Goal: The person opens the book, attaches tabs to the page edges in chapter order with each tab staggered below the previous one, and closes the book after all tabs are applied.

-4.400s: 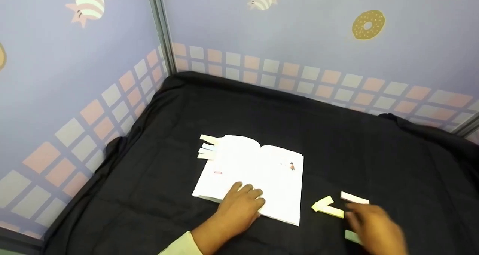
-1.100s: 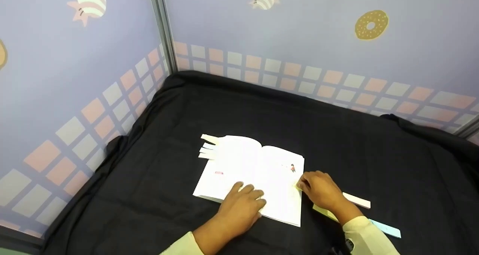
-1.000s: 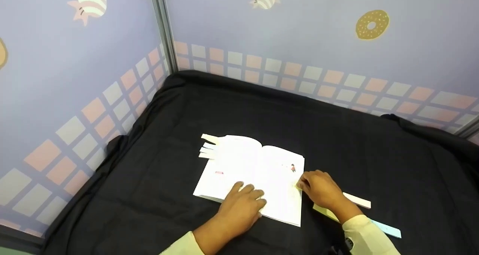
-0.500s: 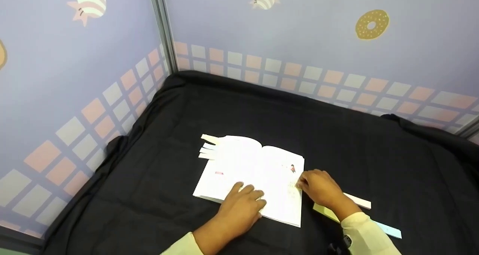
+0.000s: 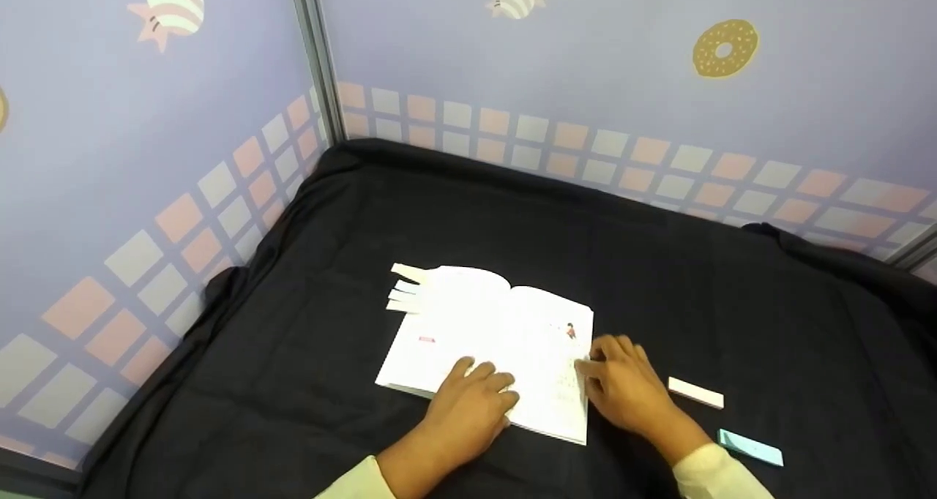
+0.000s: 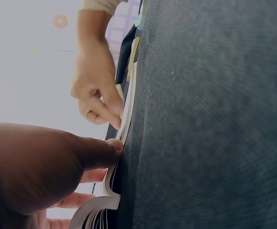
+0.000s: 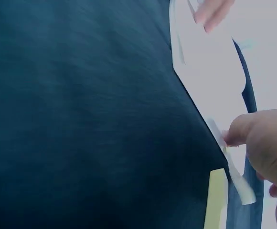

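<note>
An open book [image 5: 542, 353] lies on the black cloth, with several sticky tabs [image 5: 404, 305] jutting from its left-hand pages. My left hand [image 5: 472, 411] rests across the near edge by the fold, fingers spread over the pages. Its thumb lies along that edge in the left wrist view. At the book's right edge, my right hand [image 5: 626, 389] presses a fingertip down on the page, other fingers bent. Under that fingertip, in the right wrist view, a pale sticky strip [image 7: 243, 191] sticks out past the page edge. A yellow sticky pad [image 7: 216, 198] lies close by, hidden in the head view.
A pale pink sticky pad [image 5: 695, 393] and a light blue one [image 5: 750, 448] lie right of my right hand. A green pad edge [image 6: 145, 12] shows in the left wrist view. Patterned walls [image 5: 512, 67] stand behind and left of the cloth-covered table [image 5: 468, 199].
My right hand earlier reached among the pads, then brought a yellow strip to the book's right edge. Its bunched fingers have now spread somewhat, one pressing the page. My left hand stays put.
</note>
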